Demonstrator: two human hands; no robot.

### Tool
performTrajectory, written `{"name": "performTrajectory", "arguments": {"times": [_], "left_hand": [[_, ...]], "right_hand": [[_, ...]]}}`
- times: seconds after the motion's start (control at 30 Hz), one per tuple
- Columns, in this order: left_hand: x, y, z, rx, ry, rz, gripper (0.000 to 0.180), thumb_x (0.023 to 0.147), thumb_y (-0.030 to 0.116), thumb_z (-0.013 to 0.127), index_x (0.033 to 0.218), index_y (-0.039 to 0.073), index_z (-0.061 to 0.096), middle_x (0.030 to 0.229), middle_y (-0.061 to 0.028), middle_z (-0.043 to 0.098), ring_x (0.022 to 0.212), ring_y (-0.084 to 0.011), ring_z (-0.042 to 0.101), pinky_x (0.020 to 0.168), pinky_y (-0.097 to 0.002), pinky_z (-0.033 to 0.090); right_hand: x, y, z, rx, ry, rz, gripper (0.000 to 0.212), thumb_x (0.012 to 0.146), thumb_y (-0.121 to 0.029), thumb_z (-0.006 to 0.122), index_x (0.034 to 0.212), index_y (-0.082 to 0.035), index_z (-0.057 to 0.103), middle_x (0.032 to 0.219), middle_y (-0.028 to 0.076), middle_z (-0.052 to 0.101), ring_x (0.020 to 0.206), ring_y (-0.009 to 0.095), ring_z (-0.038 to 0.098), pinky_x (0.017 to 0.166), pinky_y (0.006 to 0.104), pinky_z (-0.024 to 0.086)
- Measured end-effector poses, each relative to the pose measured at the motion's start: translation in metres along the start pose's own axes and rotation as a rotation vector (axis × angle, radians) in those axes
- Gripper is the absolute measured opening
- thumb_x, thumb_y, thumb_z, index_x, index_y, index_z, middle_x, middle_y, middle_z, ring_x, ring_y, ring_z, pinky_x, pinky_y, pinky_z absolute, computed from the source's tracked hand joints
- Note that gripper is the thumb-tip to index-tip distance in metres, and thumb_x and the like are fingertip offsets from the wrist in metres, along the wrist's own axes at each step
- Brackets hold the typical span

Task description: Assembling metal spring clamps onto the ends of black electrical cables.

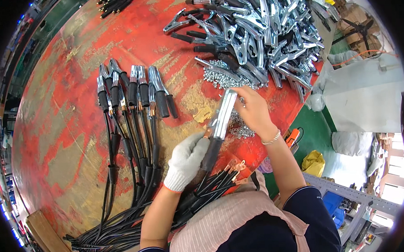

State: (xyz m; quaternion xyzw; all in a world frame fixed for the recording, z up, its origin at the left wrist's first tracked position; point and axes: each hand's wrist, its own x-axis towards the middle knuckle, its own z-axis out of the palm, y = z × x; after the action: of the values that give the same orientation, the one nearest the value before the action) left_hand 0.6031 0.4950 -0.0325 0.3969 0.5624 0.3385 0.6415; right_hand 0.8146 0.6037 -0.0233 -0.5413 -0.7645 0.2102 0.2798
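Note:
A silver metal clamp with black handle sleeves is held up over the table's near edge. At its side, my left hand, in a white knitted glove, is closed with thumb and fingers pinching a black cable's copper end against the clamp. My bare right hand curls around the clamp's upper end; some of its fingertips are hidden behind the metal. Below the clamp lies a bundle of black cables with bare copper lugs. To the left, several clamps fixed to black cables lie in a row.
A large heap of loose clamps covers the far right of the red, worn table. Small metal nuts or screws are scattered beside it. More black cables lie at the far edge. A cardboard piece sits lower left.

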Motion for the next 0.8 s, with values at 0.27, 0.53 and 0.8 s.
{"name": "performTrajectory", "arguments": {"times": [0.27, 0.53, 0.8], "left_hand": [[-0.006, 0.007, 0.000, 0.060, 0.065, 0.119, 0.028, 0.097, 0.020, 0.056, 0.111, -0.004, 0.062, 0.081, -0.0041, 0.064, 0.071, -0.0078, 0.055, 0.064, -0.0245, 0.047], [-0.026, 0.019, 0.000, 0.109, -0.025, 0.158, 0.024, 0.095, 0.017, 0.055, 0.110, 0.000, 0.063, 0.077, -0.0077, 0.066, 0.070, -0.0134, 0.061, 0.067, -0.0281, 0.050], [-0.028, 0.027, -0.001, 0.197, -0.060, 0.136, 0.027, 0.095, 0.021, 0.054, 0.112, 0.002, 0.064, 0.079, -0.0089, 0.068, 0.070, -0.0176, 0.065, 0.069, -0.0306, 0.051]], "right_hand": [[0.017, 0.021, 0.030, -0.353, 0.048, -0.217, 0.015, 0.081, -0.025, 0.071, 0.085, -0.012, 0.068, 0.079, 0.004, 0.063, 0.079, 0.025, 0.061, 0.072, 0.0367, 0.047], [-0.026, -0.046, 0.001, 0.727, -0.304, 0.296, 0.015, 0.084, -0.003, 0.071, 0.098, 0.004, 0.068, 0.091, 0.008, 0.070, 0.079, 0.014, 0.067, 0.069, 0.0269, 0.053], [-0.070, -0.032, 0.016, 1.045, -0.275, 0.426, 0.022, 0.089, -0.011, 0.067, 0.106, 0.002, 0.062, 0.094, 0.009, 0.067, 0.085, 0.017, 0.064, 0.077, 0.0306, 0.051]]}}
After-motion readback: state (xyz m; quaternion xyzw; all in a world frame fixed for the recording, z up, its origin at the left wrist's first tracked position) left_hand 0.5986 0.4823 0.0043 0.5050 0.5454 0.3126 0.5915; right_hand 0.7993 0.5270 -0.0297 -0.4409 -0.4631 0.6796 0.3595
